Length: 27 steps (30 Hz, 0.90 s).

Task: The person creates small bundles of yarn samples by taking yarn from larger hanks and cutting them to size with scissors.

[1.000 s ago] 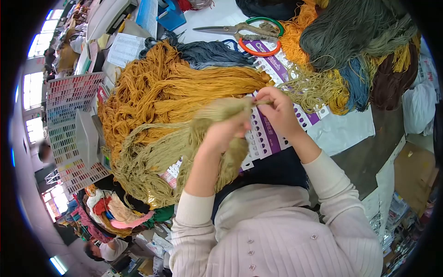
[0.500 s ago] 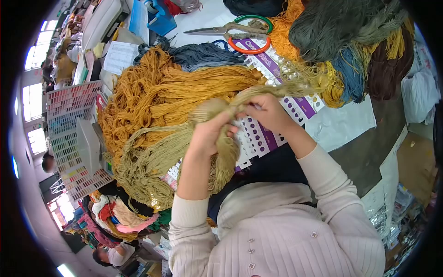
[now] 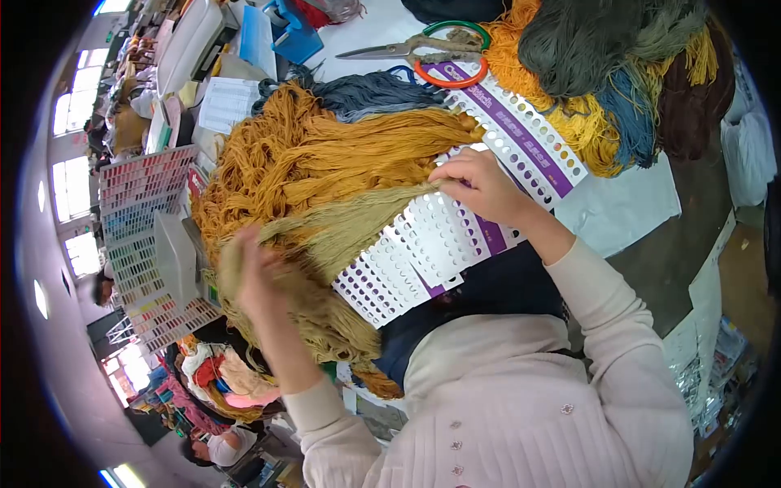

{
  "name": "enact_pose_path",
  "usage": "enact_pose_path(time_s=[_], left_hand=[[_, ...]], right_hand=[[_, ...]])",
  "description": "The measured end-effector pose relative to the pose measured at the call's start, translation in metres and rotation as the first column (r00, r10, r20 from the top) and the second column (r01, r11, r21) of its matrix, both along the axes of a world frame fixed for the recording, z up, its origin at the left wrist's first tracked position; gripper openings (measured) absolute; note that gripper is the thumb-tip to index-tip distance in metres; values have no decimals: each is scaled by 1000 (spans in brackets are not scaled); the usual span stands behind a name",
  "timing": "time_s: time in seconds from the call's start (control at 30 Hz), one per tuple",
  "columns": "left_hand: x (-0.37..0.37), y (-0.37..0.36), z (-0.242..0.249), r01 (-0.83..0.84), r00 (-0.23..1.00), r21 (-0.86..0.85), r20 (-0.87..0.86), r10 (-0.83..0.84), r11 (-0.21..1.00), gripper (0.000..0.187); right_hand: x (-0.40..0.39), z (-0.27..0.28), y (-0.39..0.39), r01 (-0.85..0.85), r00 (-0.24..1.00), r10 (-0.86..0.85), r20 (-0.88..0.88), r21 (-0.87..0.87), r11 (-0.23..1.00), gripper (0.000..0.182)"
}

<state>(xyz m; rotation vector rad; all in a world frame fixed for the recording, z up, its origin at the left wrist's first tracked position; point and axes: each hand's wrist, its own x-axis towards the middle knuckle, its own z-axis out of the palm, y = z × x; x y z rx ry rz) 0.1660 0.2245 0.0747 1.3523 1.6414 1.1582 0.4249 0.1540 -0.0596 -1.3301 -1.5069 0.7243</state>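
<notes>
Pinching with right hand (image 3: 480,185) one end of the olive yarn bundle (image 3: 342,229) over the punched sample card (image 3: 443,240); gripping its bulk with left hand (image 3: 248,272). Risking tangling with the mustard yarn (image 3: 325,154) lying beside, probably.

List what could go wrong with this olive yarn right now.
1. The olive yarn is stretched between the left hand and right hand across the mustard skein; loose strands may tangle together.
2. It also runs over the perforated card, so a pull might snag holes or shift the card.
</notes>
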Motion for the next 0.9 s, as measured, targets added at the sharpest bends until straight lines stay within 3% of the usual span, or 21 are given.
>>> enact_pose_path(time_s=[0.03, 0.07, 0.1, 0.13, 0.17, 0.2, 0.27, 0.37, 0.4, 0.43, 0.47, 0.5, 0.53, 0.57, 0.63, 0.7, 0.77, 0.8, 0.83, 0.87, 0.9], left_hand=[[36, -15, -7, 104, 984, -49, -140, -110, 993, 15], [63, -22, -17, 149, 989, -248, 20, -149, 957, 15], [78, -28, -32, 280, 937, -370, -95, -336, 886, 18], [93, -32, -65, 538, 842, -46, 4, -539, 841, 17], [101, -23, -86, 773, 595, 106, -462, -657, 626, 13], [112, -30, -96, 638, 758, -202, -6, -652, 743, 7], [114, -24, -100, 515, 820, -495, 46, -571, 700, 6], [101, -12, -91, 561, 828, -388, 244, -505, 731, 6], [92, -6, -69, 547, 837, -468, 310, -451, 694, 5], [71, 3, -63, 693, 716, -355, 438, -543, 627, 12], [46, 2, -61, 452, 858, -473, 464, -223, 756, 17], [36, -1, -33, 0, 965, -628, 204, 164, 779, 32], [-1, 5, -20, 234, 883, -508, 468, 37, 829, 38], [-69, 21, -30, 342, 767, -420, 641, 8, 841, 29], [-93, 21, -5, 436, 708, -434, 707, -2, 788, 19], [-69, 13, 11, 34, 921, -288, 381, 83, 957, 11], [-80, 26, 36, -332, 891, -294, 214, 401, 896, 10], [-142, 39, 41, -37, 849, -346, 484, 212, 937, 12], [-223, 50, 47, 262, 685, -298, 727, 40, 918, 15], [-291, 39, 57, 131, 825, -254, 563, 37, 958, 16], [-312, 12, 74, -9, 879, -273, 456, 138, 962, 17]], right_hand=[[-1, 0, 2, 17, 1000, -18, 14, 112, 994, 12], [0, 2, 2, 0, 995, 4, -97, 44, 999, 13], [2, 4, 1, -22, 978, 17, -207, -24, 999, 14], [4, 5, 0, -49, 949, 18, -316, -91, 995, 16], [4, 6, -2, -23, 921, -41, -388, -159, 987, 16], [3, 6, -4, -2, 885, -104, -455, -228, 974, 16], [3, 9, -5, 47, 867, -177, -465, -278, 959, 17], [-4, 13, -3, 117, 935, -173, -309, -193, 974, 22], [-6, 15, -1, 118, 976, -143, -166, -148, 982, 24], [-7, 16, 0, 117, 993, -119, -16, -104, 988, 26], [-7, 15, 0, 115, 985, -106, 134, -65, 991, 28], [-9, 6, -1, 149, 976, -144, 162, -16, 989, 31], [-8, 4, -2, 154, 976, -147, 163, -30, 988, 32], [-9, 4, -2, 154, 975, -146, 165, -42, 987, 32], [-12, 0, 0, 143, 977, -138, 161, -20, 990, 34], [-13, 0, 0, 163, 968, -156, 195, -20, 986, 33], [-15, -1, -2, 149, 970, -143, 198, -16, 989, 32], [-15, -2, -3, 149, 966, -143, 215, -12, 989, 33], [-14, -2, -2, 149, 961, -144, 235, -2, 989, 33], [-14, -2, -1, 146, 957, -144, 253, 11, 989, 34], [-14, -2, -2, 147, 957, -151, 245, 38, 988, 30]])
